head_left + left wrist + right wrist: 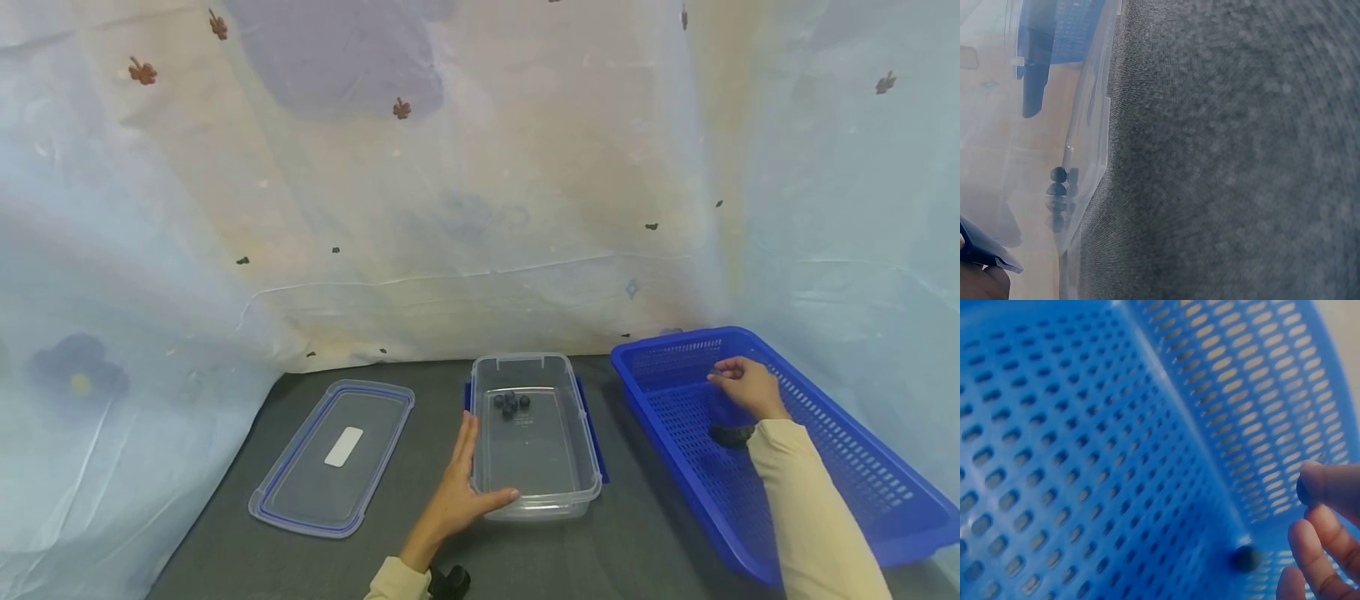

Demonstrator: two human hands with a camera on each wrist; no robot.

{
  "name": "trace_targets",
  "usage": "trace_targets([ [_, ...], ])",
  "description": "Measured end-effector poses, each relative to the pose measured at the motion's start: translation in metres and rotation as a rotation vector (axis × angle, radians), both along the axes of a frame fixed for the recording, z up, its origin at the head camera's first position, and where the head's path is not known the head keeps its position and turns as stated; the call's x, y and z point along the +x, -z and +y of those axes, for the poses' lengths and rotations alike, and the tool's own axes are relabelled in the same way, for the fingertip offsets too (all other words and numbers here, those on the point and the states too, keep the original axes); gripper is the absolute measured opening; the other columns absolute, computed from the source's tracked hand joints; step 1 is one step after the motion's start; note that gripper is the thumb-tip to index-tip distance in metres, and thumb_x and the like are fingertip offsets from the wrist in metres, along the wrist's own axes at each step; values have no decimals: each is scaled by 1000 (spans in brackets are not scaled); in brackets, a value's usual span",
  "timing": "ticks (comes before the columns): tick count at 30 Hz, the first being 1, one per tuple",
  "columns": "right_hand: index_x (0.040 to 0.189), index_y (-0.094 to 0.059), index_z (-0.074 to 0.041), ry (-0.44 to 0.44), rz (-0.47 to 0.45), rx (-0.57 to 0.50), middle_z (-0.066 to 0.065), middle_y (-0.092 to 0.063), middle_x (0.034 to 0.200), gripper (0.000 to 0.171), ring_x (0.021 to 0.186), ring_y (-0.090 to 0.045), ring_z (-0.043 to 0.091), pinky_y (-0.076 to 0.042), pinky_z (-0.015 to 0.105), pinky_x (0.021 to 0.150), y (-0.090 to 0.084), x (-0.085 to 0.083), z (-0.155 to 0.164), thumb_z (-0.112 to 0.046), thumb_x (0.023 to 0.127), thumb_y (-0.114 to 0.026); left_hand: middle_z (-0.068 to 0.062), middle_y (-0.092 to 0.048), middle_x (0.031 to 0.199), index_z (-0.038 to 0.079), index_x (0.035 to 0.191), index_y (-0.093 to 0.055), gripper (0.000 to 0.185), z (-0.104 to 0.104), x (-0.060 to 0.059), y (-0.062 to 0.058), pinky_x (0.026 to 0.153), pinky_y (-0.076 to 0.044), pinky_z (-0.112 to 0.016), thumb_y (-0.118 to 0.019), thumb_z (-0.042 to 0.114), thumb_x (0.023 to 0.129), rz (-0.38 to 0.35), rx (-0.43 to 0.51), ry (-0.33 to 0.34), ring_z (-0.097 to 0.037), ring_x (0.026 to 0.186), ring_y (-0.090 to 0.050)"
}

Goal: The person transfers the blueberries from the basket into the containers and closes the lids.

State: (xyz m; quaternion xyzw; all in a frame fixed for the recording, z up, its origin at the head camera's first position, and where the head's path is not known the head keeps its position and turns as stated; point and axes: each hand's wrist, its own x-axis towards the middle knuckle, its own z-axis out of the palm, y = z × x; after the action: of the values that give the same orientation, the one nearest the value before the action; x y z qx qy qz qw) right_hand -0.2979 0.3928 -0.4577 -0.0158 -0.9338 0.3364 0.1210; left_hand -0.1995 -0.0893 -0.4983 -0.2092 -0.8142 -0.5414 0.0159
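Cream sleeve (813,508) nearest, the right hand (752,390) pinches a blueberry (1302,492) over the blue basket (855,467); the left hand (455,492), straight-fingered, flanks the clear container (532,458) holding more blueberries (511,401). Slackening fingertips could drop the berry.

This looks like a curtained-off work table (637,517) — its dark grey top at lower centre, a pale leaf-printed sheet (480,183) filling the upper frame and both sides — the room beyond hidden.
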Motion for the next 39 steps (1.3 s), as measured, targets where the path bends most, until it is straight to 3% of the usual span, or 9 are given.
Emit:
trace_targets([
  [4, 111, -58, 12, 8, 17, 7, 31, -61, 101, 38, 94, -56, 49, -42, 61, 79, -8, 0, -5, -22, 95, -62, -8, 8, 161, 16, 157, -4, 118, -1, -3, 6, 106, -21, -63, -86, 29, 73, 8, 18, 7, -34, 144, -1],
  [10, 113, -61, 8, -19, 88, -11, 32, -63, 105, 39, 100, -56, 48, -42, 58, 80, -29, 2, -17, -28, 96, -62, -8, 8, 161, 15, 157, -4, 118, -1, -3, 6, 106, -20, -65, -85, 32, 73, 32, 30, 13, -36, 144, 0],
  [17, 121, -57, 4, -51, 56, -116, 32, -59, 118, 47, 108, -54, 46, -42, 56, 84, -55, 13, -36, -37, 98, -58, -6, 8, 162, 11, 157, -4, 118, -2, -3, 4, 106, -18, -65, -85, 31, 73, 25, 25, 7, -35, 144, 0],
  [20, 125, -56, 4, -42, 52, -185, 29, -59, 121, 51, 110, -54, 40, -42, 48, 85, -62, 18, -43, -39, 97, -57, -5, 8, 162, 12, 157, -4, 118, -1, -3, 4, 106, -17, -66, -85, 32, 74, 18, 21, 7, -34, 144, 0],
  [26, 128, -54, 4, -1, 77, -368, -15, -63, 100, 56, 94, -56, 6, -46, 18, 74, -71, 28, -58, -40, 95, -62, -4, 8, 162, 13, 157, -5, 117, -1, -2, 5, 107, -17, -65, -85, 32, 74, 16, 24, 4, -33, 144, 0],
  [28, 129, -54, 4, -5, 81, -426, -26, -58, 93, 56, 89, -55, 0, -46, 15, 71, -73, 30, -64, -39, 94, -63, -4, 8, 162, 12, 157, -5, 117, -2, -3, 6, 107, -17, -64, -85, 30, 73, 14, 20, 1, -32, 144, 0],
  [30, 129, -54, 4, -17, 83, -460, -28, -58, 92, 56, 88, -55, -2, -46, 15, 71, -75, 32, -71, -38, 94, -64, -5, 8, 162, 12, 157, -5, 117, -1, -3, 5, 107, -18, -64, -86, 28, 73, 14, 15, -3, -33, 144, -1],
  [33, 130, -54, 3, -38, 81, -506, -26, -59, 95, 54, 92, -55, -1, -46, 16, 73, -77, 32, -81, -36, 94, -64, -9, 7, 161, 10, 156, -5, 117, 0, 0, 0, 106, -17, -65, -85, 22, 73, 18, 12, -6, -36, 144, -1],
  [39, 127, -55, 4, -84, 90, -557, -20, -63, 97, 49, 95, -56, 2, -47, 16, 75, -78, 30, -104, -31, 94, -66, -22, 6, 159, 0, 154, -6, 113, 3, 12, -29, 106, -15, -66, -84, 15, 74, 2, 33, 22, -41, 142, 0],
])
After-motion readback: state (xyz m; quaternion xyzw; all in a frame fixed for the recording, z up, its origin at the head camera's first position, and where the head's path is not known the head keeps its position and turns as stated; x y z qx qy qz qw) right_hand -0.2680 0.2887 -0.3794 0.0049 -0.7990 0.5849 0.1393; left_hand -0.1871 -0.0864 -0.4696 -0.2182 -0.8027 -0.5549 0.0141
